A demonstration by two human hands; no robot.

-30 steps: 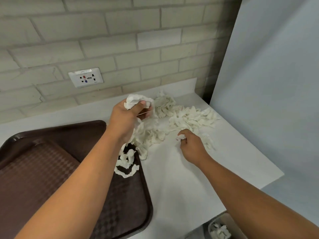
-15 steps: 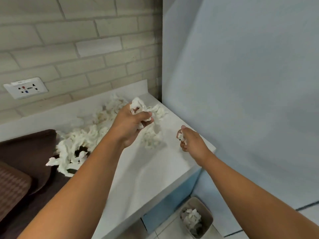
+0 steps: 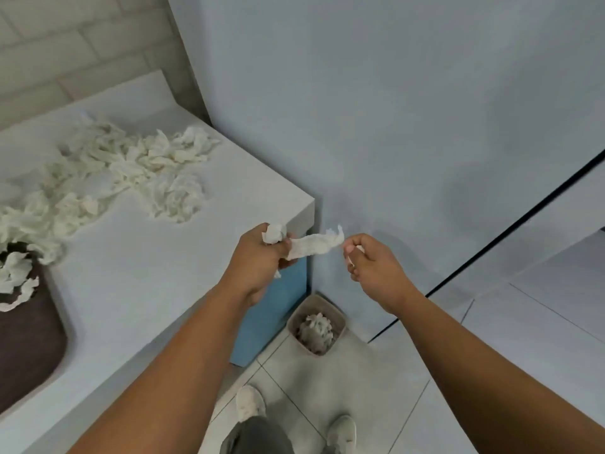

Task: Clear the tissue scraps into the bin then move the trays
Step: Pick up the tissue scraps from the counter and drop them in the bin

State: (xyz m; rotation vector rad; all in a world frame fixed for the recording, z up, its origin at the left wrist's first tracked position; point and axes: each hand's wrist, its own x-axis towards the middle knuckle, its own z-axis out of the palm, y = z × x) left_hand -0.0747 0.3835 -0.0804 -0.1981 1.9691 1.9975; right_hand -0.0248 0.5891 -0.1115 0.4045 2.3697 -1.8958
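Left hand (image 3: 262, 262) clamped on tissue wad (image 3: 302, 244), right hand (image 3: 376, 270) pinching small scrap (image 3: 359, 248), both above near bin (image 3: 331, 308); scrap pile (image 3: 137, 165) far-left on bench (image 3: 131, 290).

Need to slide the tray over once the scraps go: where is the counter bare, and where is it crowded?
Bare: the near strip of the counter, bordered by the brown tray on the left, the tissue scraps behind and the front edge, out to the right corner. Crowded: the back, where scraps run from the tray almost to the wall.
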